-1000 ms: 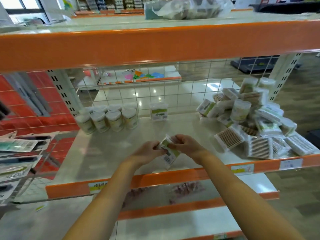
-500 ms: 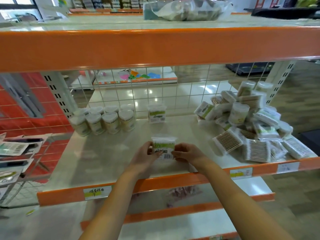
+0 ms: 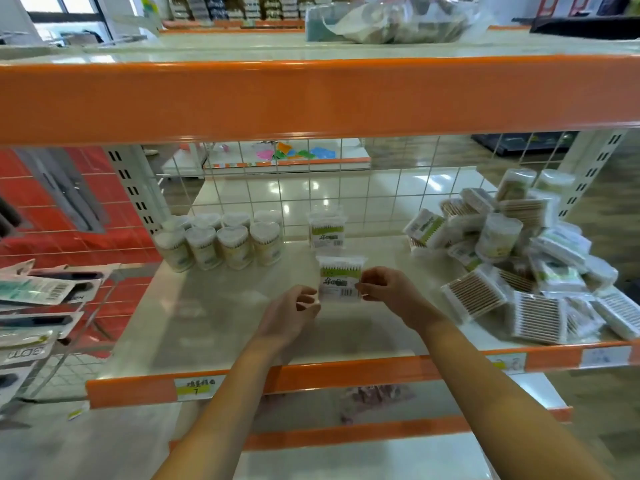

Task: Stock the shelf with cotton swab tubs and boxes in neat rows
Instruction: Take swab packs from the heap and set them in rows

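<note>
A clear cotton swab box (image 3: 341, 277) with a green label stands upright on the middle shelf (image 3: 214, 317), in front of a matching box (image 3: 327, 230) by the back grid. My right hand (image 3: 388, 292) pinches the front box's right edge with its fingertips. My left hand (image 3: 294, 313) hovers at the lower left corner with loosely curled fingers and holds nothing. Two rows of heart-lidded swab tubs (image 3: 221, 242) stand at the back left. A loose pile of swab boxes and tubs (image 3: 512, 258) covers the shelf's right end.
The orange upper shelf beam (image 3: 311, 98) hangs low above the work area. A wire grid (image 3: 381, 188) closes the back. A rack of hanging packets (image 3: 38, 306) stands to the left. Below is a lower shelf (image 3: 346, 445).
The box was turned upright from a tilt in both hands, moved back and set standing on the shelf. My left hand has come off it.
</note>
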The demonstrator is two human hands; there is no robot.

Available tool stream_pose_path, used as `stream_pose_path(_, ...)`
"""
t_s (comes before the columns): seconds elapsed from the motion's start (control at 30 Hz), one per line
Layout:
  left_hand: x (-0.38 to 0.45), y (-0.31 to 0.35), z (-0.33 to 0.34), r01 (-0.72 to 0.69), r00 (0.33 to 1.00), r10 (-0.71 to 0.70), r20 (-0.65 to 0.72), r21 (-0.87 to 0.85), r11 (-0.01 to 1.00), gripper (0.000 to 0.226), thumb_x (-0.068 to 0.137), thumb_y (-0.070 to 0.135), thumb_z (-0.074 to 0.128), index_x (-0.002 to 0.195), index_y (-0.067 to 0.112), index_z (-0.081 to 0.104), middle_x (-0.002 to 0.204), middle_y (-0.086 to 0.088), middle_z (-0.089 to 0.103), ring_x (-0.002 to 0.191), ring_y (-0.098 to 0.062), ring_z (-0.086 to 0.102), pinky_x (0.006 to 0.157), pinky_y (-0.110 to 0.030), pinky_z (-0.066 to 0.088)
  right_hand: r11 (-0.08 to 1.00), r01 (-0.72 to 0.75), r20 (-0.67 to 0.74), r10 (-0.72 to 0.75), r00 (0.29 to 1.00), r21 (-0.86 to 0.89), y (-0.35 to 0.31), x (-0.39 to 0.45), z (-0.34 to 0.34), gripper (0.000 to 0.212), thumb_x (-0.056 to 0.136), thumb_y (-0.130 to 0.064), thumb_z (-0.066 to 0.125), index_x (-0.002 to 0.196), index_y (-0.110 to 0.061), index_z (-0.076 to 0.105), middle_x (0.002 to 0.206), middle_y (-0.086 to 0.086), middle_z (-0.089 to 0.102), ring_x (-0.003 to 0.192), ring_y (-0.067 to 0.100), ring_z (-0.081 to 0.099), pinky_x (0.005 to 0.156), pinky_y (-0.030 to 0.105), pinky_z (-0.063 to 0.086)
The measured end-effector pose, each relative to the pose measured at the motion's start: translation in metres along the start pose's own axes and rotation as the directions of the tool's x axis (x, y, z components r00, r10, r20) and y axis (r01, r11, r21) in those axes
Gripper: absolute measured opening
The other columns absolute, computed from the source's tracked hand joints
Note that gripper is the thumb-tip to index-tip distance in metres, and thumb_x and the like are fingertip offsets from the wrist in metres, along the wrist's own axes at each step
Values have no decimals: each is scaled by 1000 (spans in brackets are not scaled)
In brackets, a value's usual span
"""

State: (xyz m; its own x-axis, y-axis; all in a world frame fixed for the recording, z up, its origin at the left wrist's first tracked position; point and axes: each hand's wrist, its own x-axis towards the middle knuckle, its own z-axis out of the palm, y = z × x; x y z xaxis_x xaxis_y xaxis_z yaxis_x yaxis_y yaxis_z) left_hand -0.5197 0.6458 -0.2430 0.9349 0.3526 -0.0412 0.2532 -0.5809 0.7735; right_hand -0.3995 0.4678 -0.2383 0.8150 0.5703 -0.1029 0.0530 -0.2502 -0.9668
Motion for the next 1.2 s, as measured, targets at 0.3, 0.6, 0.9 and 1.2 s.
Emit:
stream_pose_path(0.3, 14, -4, 4, -58, 988, 90, -123, 245, 968, 34, 90, 30, 60, 122, 19, 57, 112, 5, 62, 94, -6, 52, 77, -19, 37, 991, 0, -149, -20, 989, -137, 6, 50, 1, 12, 84, -8, 67, 94, -12, 62, 90, 4, 66, 85, 21, 65, 82, 31, 54)
stream_pose_path(0.6, 49, 8, 6, 26, 991, 7, -133, 247, 969, 38, 89, 28, 59, 125, 17, 57, 116, 1, 63, 103, -13, 57, 80, -21, 40, 952, 20, -190, -81, 978, -305, -3, 94, -2, 19, 84, -12, 67, 103, -10, 66, 98, 8, 69, 85, 17, 61, 82, 31, 49)
stream_pose_path(0.9, 84, 27, 5, 82, 989, -65, -131, 127, 988, 43, 90, 21, 59, 130, 9, 49, 123, -8, 59, 106, -21, 57, 89, -35, 49, 960, -9, -226, -57, 973, -278, -8, 109, 8, 32, 85, -15, 67, 115, -5, 58, 112, 9, 65, 102, 23, 62, 88, 32, 50)
stream_pose_path(1.2, 113, 47, 3, 130, 981, -146, -130, -125, 984, 62, 87, 6, 61, 142, 7, 31, 133, -14, 50, 121, -27, 50, 87, -23, 40, 982, -59, -195, 24, 981, -179, -14, 114, 24, 49, 83, -5, 63, 128, -11, 48, 124, 9, 59, 114, 27, 55, 97, 42, 47)
